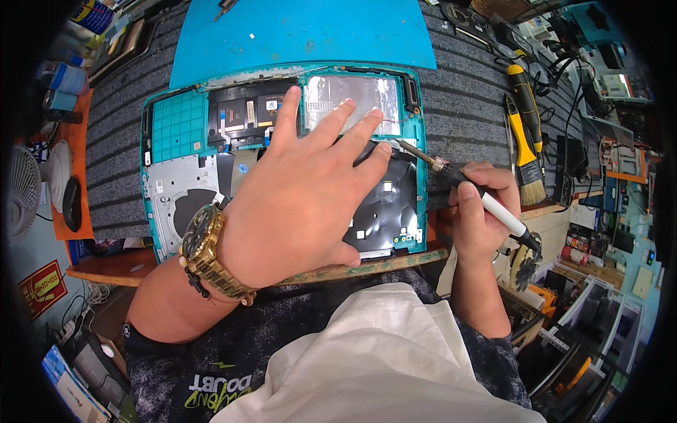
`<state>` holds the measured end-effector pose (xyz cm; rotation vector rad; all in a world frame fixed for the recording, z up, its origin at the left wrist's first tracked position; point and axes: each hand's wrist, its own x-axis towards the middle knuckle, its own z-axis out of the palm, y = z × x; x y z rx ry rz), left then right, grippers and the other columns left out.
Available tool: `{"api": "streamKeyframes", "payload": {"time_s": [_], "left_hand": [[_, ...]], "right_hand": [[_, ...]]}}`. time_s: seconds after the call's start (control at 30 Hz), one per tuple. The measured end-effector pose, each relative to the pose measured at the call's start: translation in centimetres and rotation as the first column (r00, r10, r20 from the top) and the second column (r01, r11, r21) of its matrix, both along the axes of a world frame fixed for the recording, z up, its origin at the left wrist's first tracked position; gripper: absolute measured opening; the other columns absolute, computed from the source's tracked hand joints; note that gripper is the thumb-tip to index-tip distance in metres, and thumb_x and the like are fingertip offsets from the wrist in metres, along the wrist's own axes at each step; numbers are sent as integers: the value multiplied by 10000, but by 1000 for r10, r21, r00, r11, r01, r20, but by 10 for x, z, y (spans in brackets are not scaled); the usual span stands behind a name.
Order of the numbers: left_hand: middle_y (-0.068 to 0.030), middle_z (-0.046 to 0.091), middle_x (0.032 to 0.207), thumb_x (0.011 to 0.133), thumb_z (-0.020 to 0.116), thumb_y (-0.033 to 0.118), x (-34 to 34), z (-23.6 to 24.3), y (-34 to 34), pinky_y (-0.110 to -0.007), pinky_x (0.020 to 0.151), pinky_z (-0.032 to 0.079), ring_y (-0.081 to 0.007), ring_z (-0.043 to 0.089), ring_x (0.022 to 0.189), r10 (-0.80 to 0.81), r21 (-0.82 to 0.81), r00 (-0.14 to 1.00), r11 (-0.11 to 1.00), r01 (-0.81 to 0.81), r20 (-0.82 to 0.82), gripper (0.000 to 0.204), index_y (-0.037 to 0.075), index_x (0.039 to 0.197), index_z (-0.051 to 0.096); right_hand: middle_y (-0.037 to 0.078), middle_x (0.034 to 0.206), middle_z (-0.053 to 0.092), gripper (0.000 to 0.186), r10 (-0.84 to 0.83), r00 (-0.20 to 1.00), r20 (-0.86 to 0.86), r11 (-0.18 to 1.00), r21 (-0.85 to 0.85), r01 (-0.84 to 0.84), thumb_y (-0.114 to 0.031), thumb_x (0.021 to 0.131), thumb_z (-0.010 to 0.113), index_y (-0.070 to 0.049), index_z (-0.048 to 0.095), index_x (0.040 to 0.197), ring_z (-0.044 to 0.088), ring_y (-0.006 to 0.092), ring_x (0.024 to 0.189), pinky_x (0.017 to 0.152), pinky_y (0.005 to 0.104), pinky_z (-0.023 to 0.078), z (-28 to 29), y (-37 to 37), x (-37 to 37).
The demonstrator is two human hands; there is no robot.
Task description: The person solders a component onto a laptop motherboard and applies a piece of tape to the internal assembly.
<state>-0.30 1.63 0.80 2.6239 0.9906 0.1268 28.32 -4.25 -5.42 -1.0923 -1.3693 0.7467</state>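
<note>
A teal laptop casing (pixel 419 169) lies with its inside facing up, showing a black film sheet (pixel 391 201), a silver metal plate (pixel 176 173) and a touchpad area (pixel 352 92). My left hand (pixel 303 176) rests spread over its middle, fingers stretched toward the far edge, hiding the parts beneath. My right hand (pixel 486 197) is wrapped round a soldering iron (pixel 502 215) with a white and black handle. The iron's metal tip (pixel 412 150) meets the casing's right side, close to my left little finger. Whether it touches the plastic, I cannot tell.
A blue mat (pixel 303 35) lies beyond the casing on a grey ribbed cloth (pixel 458 106). To the right are a yellow-handled brush (pixel 525 151) and a yellow-black screwdriver (pixel 524 99). A white fan (pixel 27 180) stands at the left. The wooden table edge (pixel 360 268) runs nearest me.
</note>
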Motion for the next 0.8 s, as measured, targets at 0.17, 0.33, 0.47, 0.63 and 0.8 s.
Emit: {"api": "streamKeyframes", "payload": {"time_s": [0.17,0.33,0.47,0.63,0.8], "left_hand": [[-190,451,1853,655,1085,521,0,0,0,-781,1400,225,-421,415,1721,3,0,1000,1000,-3,11,1223,70,1687,609],[-188,453,1851,655,1086,518,-1,-1,-1,-780,1401,226,-419,413,1722,2,3,1000,1000,-2,3,1221,72,1687,610],[-185,456,1849,653,1087,517,-1,-2,0,-778,1402,229,-418,416,1721,5,3,1000,1000,-5,14,1223,72,1687,609],[-185,457,1848,655,1087,513,-1,0,-6,-775,1403,231,-419,419,1719,8,-21,1000,1000,-8,21,1219,70,1685,609],[-188,453,1851,656,1087,514,-1,-2,-1,-777,1403,230,-421,418,1720,8,-2,1000,1000,-8,23,1219,71,1686,609]], "right_hand": [[192,1042,776,137,-10,1000,27,1000,10,9,47,1052,752,65,660,1150,709,209,941,1032,454,671,-2,-1,2],[191,1041,787,137,-15,999,45,1000,0,15,45,1051,759,66,667,1150,712,204,939,1027,448,666,-2,-1,0],[185,1030,782,128,-43,996,82,998,-31,46,41,1055,757,67,670,1146,703,194,924,1031,456,669,1,-3,-1],[162,990,755,122,-37,998,58,999,-30,38,27,1063,758,66,671,1139,674,172,891,1000,440,666,4,-9,-3],[158,972,743,123,-29,999,35,1000,-1,29,16,1069,766,64,670,1130,652,161,871,989,429,662,0,-1,-1]]}}
